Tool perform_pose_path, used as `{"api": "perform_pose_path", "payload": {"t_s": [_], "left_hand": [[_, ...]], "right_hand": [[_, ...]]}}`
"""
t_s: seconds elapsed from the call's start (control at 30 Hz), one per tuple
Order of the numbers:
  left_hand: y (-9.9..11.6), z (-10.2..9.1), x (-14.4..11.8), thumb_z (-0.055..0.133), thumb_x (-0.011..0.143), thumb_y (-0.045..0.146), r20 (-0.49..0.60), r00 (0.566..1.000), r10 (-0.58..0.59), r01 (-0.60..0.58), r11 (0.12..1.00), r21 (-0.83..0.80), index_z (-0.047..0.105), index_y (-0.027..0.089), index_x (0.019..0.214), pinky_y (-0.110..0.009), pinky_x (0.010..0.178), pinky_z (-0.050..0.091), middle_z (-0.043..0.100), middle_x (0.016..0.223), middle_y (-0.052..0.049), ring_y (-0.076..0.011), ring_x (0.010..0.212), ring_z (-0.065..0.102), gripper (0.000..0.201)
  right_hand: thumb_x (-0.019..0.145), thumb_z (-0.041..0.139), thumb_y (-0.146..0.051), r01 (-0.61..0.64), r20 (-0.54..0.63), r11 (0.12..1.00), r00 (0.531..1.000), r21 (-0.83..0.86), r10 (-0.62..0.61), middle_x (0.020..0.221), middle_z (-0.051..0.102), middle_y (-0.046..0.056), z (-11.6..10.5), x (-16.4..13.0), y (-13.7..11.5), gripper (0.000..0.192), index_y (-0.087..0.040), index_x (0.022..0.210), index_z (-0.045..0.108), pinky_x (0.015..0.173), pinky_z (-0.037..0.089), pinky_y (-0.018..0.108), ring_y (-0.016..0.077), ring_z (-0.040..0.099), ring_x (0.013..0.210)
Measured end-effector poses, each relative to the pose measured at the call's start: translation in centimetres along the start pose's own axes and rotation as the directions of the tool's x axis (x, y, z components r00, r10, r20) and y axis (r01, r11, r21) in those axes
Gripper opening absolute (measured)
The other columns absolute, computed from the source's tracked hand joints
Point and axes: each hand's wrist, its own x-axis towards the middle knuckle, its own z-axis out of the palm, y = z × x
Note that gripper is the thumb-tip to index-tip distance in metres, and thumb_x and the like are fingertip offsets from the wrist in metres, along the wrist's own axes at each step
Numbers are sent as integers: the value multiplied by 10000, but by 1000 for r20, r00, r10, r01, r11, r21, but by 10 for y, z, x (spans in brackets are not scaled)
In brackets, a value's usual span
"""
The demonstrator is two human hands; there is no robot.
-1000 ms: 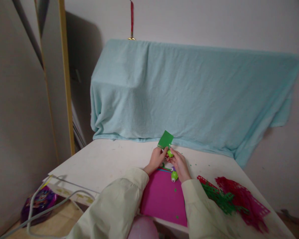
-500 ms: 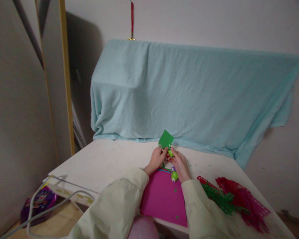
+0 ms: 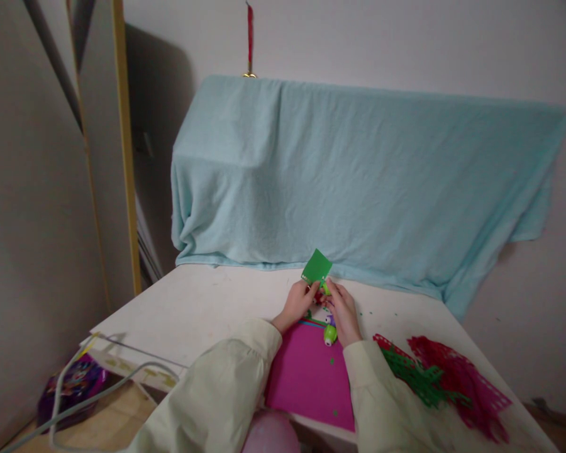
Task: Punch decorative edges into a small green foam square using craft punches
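Two hands meet at the middle of the white table: the left hand pinches one small square of green paper, which sticks up above the fingers, and the right hand is closed round one small lime-green punch set against the paper's lower edge. A second green punch lies just below the hands on the one pink sheet. To the right lie two heaps of cut-out scraps, one green and one red, and a blue cloth drapes behind.
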Motion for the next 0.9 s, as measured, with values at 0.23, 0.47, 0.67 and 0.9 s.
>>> {"api": "perform_pose_path", "payload": {"t_s": [0.23,0.47,0.67,0.9], "left_hand": [[2,0,-1,363,933,479,17,1000,4,-4,1000,-15,600,133,694,-214,542,310,583,602,-17,-117,552,479,483],[1,1,-1,362,934,476,39,999,3,-2,1000,-15,600,130,688,-215,532,297,569,587,-13,-116,547,470,487],[5,0,-1,364,935,456,44,999,14,-12,999,-41,621,124,715,-214,551,324,608,634,-28,-124,578,496,474],[7,0,-2,378,930,453,46,999,-5,7,999,-35,627,128,702,-213,551,332,624,642,-32,-127,573,506,468]], "right_hand": [[724,698,-529,-16,-14,1000,1000,-22,16,785,698,32,0,1,-1,391,-204,934,639,584,472,269,159,620,623],[720,706,-514,-30,-36,999,999,-21,30,808,698,35,0,2,-1,392,-200,948,644,582,471,268,157,618,632],[707,713,-522,-24,-28,1000,999,-13,24,760,688,23,-2,3,0,391,-205,924,644,576,466,269,155,612,604],[731,692,-522,-8,0,1000,1000,-18,8,769,685,33,-3,2,1,380,-204,930,638,594,475,274,162,615,625]]}}
